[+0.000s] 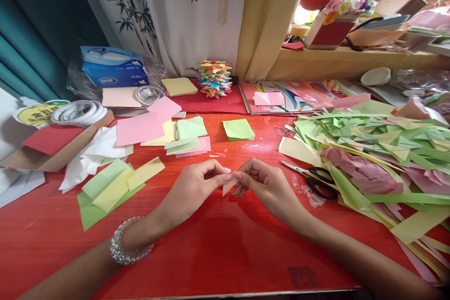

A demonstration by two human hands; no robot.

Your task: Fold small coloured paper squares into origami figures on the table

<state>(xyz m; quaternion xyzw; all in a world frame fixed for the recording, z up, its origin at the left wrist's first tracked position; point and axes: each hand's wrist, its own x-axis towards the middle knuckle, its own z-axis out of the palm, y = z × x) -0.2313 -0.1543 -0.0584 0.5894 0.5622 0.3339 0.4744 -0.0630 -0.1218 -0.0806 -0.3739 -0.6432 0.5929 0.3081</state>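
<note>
A small folded piece of pink paper (229, 185) is pinched between my two hands, just above the red table. My left hand (195, 187), with a beaded bracelet (127, 242) on its wrist, grips one side between thumb and forefinger. From the other side my right hand (264, 182) holds it the same way. Fingers cover much of the paper. Beyond the hands lies a stack of green paper squares (239, 130). Black-handled scissors (312, 178) rest to the right of my right hand. Green and yellow paper strips (110, 187) lie left of my left hand.
A large heap of green folded pieces and strips (372, 136) covers the right side. Pink sheets (140, 129) lie at left, near tape rolls (79, 113) and a blue tissue pack (114, 68). A multicoloured folded-paper stack (215, 79) stands at the back.
</note>
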